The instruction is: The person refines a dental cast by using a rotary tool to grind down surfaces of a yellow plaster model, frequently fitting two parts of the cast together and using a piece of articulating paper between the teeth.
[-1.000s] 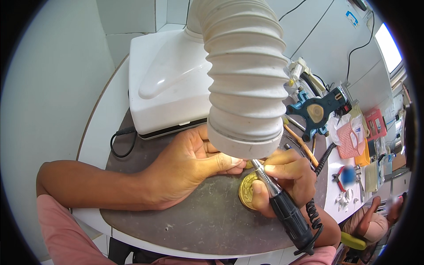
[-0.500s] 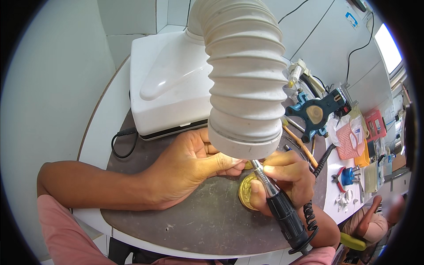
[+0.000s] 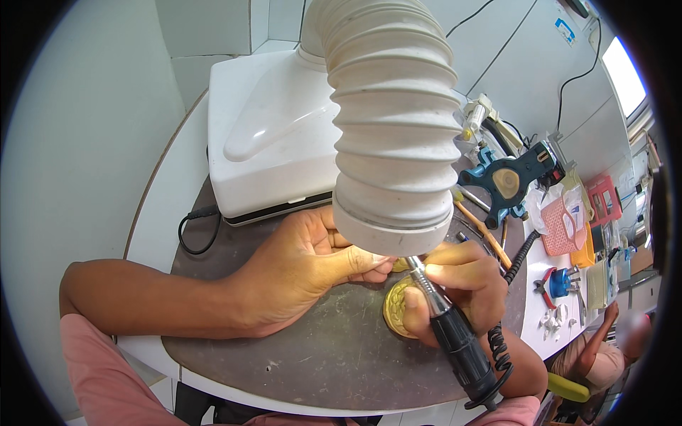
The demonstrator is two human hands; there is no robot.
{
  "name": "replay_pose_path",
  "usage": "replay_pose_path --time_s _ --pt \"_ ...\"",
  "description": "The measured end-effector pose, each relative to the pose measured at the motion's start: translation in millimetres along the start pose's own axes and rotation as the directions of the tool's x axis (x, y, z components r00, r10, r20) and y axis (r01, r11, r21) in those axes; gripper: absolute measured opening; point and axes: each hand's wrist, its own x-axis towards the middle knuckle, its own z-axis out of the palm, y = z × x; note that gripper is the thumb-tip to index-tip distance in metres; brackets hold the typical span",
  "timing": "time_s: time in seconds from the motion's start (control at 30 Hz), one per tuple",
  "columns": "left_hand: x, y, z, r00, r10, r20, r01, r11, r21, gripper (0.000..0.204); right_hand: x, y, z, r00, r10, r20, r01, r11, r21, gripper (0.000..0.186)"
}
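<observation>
My left hand (image 3: 320, 259) has its fingers pinched on a small yellow piece (image 3: 399, 265), mostly hidden by the hose mouth and my fingertips. My right hand (image 3: 465, 284) grips a rotary handpiece (image 3: 455, 334) with a silver front and black body, its tip pointed at that piece and hidden under the hose rim. A round yellow cast (image 3: 395, 312) lies on the grey mat (image 3: 284, 362) beside the handpiece. A wide white ribbed hose (image 3: 391, 128) hangs just over both hands.
Behind, a white boxy machine (image 3: 263, 142). At right, a teal articulator (image 3: 490, 177), tools (image 3: 479, 226), pink basket (image 3: 561, 227), blue device (image 3: 559, 282), pliers (image 3: 545, 291) and white fragments (image 3: 554, 325). A co-worker (image 3: 604, 355) sits at far right; a wall bounds the left.
My hands and the handpiece have barely moved, the handpiece shifting very slightly up and left since a second ago. The co-worker's arm at far right has shifted slightly.
</observation>
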Motion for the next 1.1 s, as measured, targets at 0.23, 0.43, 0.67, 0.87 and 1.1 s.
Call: replay_pose_path --time_s 0.23,0.43,0.67,0.87,1.1 --pt "-0.2 0.0 3.0 0.995 0.069 -0.065 -0.065 0.996 0.063 0.022 1.2 6.5 0.8 0.991 -0.133 -0.030 0.135 0.989 0.063 0.047" --pt "-0.9 0.2 5.2 0.991 0.113 -0.078 -0.104 0.989 0.106 0.023 4.4 2.6 1.8 0.982 -0.187 0.011 0.184 0.974 0.130 0.046" --pt "-0.5 5.3 8.3 0.990 0.036 -0.136 -0.029 0.998 0.058 0.029 -1.0 7.5 2.5 0.987 -0.156 0.032 0.153 0.984 0.089 0.039" --pt "-1.6 4.3 5.4 0.993 0.057 -0.108 -0.049 0.996 0.071 0.030 -0.2 7.7 0.5 0.993 -0.117 0.001 0.117 0.993 0.012 0.034" --pt "0.2 2.0 4.2 0.993 0.082 -0.086 -0.078 0.996 0.051 0.032 -1.3 5.8 0.5 0.996 -0.082 0.023 0.081 0.996 0.039 0.035"
